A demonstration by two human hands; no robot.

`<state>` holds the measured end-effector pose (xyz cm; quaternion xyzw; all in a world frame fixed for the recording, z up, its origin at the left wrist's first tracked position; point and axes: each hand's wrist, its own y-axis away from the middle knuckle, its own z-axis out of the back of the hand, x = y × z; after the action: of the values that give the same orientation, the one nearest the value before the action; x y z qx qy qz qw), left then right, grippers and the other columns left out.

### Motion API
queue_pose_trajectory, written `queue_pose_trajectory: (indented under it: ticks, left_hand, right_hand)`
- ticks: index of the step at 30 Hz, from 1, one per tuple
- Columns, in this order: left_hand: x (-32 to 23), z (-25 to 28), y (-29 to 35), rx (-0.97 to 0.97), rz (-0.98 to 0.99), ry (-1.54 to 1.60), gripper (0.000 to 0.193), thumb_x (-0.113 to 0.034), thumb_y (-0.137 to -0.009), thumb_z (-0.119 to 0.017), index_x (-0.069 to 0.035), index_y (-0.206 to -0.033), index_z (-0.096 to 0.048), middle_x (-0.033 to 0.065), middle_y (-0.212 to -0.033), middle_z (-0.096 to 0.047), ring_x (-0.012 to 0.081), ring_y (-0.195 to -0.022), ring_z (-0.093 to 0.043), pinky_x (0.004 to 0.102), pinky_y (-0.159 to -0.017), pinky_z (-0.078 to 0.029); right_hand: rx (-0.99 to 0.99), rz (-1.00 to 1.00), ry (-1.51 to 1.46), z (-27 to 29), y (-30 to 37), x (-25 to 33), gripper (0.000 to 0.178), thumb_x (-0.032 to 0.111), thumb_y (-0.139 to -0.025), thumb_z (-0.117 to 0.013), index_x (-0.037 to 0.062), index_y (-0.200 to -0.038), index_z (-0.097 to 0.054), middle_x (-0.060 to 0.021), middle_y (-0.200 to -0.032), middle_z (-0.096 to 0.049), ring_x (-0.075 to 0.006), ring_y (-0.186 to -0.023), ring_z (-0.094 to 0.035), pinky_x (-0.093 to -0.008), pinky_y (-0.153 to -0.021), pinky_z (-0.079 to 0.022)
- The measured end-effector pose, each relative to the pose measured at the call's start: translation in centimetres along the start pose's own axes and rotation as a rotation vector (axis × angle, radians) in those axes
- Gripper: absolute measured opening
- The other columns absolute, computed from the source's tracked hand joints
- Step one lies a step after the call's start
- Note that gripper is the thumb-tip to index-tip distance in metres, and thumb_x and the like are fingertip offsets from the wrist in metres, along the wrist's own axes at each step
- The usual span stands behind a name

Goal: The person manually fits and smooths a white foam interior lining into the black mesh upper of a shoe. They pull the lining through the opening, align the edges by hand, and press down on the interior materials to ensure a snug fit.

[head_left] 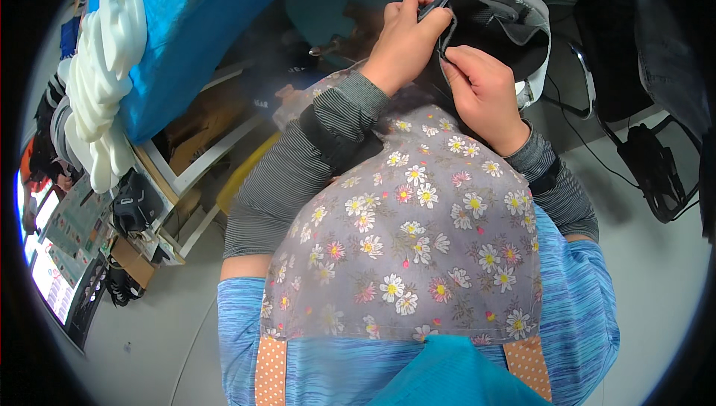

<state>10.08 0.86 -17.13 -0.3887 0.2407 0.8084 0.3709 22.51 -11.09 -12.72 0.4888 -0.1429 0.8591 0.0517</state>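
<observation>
My left hand [403, 44] and my right hand [486, 91] are close together in front of me at the upper middle. Between them is a dark grey fabric piece [466, 3] with a white outer side, curved round into an open loop; its exact kind I cannot make out. The left fingers pinch its near-left rim from above. Just below, the right thumb and fingers pinch the same edge. The fabric's white side [538, 48] bends away on the right, beyond my right hand. Both fingertips are partly hidden by the fabric folds.
A bundle of white, flat, rounded pieces [104, 70] hangs at the left against a blue sheet [183, 33]. Beneath are a white frame [205, 137] and a black bag [136, 201]. On the right stand a black strapped object [652, 171] and a dark cable. My flowered apron [410, 242] covers my lap.
</observation>
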Motion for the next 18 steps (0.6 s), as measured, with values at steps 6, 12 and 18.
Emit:
queue_pose_trajectory:
  ticks: [6, 12, 18]
  left_hand:
    - [0.4, -1.4, 0.2, -0.111, 0.1, 0.037, 0.039, -0.028, -0.093, -0.055, -0.004, -0.124, -0.056, 0.0226, -0.132, -0.051, 0.038, -0.122, -0.043, 0.0385, -0.102, -0.042]
    - [0.0, -1.2, 0.6, -0.142, 0.093, -0.039, 0.028, -0.012, -0.094, -0.057, -0.011, -0.122, -0.06, 0.0176, -0.135, -0.052, 0.0367, -0.117, -0.046, 0.039, -0.1, -0.044]
    - [-0.2, -0.6, 0.7, -0.226, 0.102, -0.16, 0.03, -0.021, -0.097, -0.056, -0.008, -0.124, -0.059, 0.0195, -0.131, -0.054, 0.0409, -0.119, -0.043, 0.0429, -0.099, -0.044]
  right_hand:
    - [0.013, -0.108, -0.137, 0.5, -0.1, 0.0, 0.014, 0.005, -0.089, -0.068, -0.0035, -0.1, -0.068, -0.0158, -0.088, -0.069, -0.0298, -0.077, -0.067, -0.0334, -0.069, -0.053]
    - [0.029, -0.233, -0.232, 0.6, 0.0, 0.3, 0.015, 0.005, -0.089, -0.068, -0.0044, -0.101, -0.069, -0.0151, -0.091, -0.071, -0.0267, -0.078, -0.067, -0.0319, -0.07, -0.052]
    - [0.185, -0.133, -0.138, 1.7, -0.9, 1.0, 0.018, 0.008, -0.092, -0.064, -0.0045, -0.104, -0.068, -0.0181, -0.093, -0.07, -0.0305, -0.079, -0.068, -0.0349, -0.071, -0.053]
